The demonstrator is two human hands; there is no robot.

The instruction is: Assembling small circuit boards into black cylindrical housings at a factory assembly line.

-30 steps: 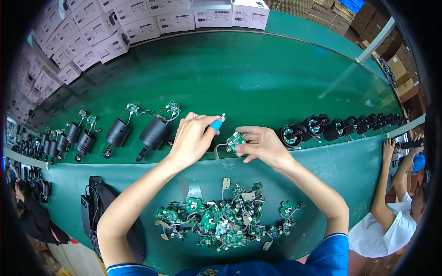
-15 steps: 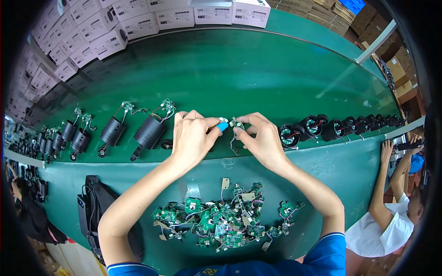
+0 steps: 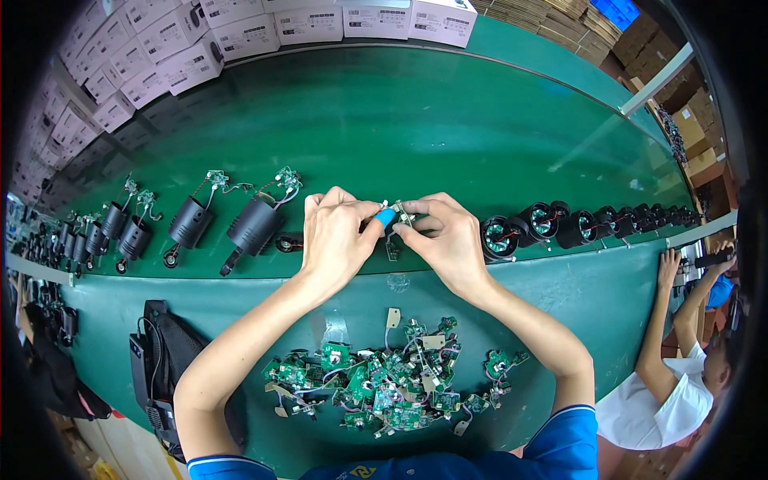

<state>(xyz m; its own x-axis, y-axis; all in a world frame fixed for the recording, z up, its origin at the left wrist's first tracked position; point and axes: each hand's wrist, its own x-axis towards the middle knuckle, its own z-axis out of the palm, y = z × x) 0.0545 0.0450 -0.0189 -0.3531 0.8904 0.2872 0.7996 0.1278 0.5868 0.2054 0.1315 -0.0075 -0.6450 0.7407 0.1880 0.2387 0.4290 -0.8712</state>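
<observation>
My left hand (image 3: 340, 232) is closed in a pinch, with a blue finger cover (image 3: 386, 218) on the thumb. A small white connector (image 3: 385, 204) shows at its fingertips. My right hand (image 3: 448, 236) grips a small circuit board (image 3: 402, 214) between thumb and fingers, right beside the left fingertips. Below it dangles a thin strip (image 3: 392, 250) on a lead. Whether the connector touches the board cannot be made out. Beside my left wrist lies a black cylindrical part (image 3: 290, 242), partly covered by that hand.
Black cylindrical housings (image 3: 256, 224) with wired boards stand in a row to the left; open black housings (image 3: 499, 238) line the right. Loose circuit boards (image 3: 392, 384) are heaped nearer me. A black bag (image 3: 164, 360) lies left, white boxes (image 3: 304, 26) behind. A co-worker (image 3: 660, 392) sits at right.
My right hand has moved slightly left with the circuit board, so both hands' fingertips are closer together. The whole view has shifted a little.
</observation>
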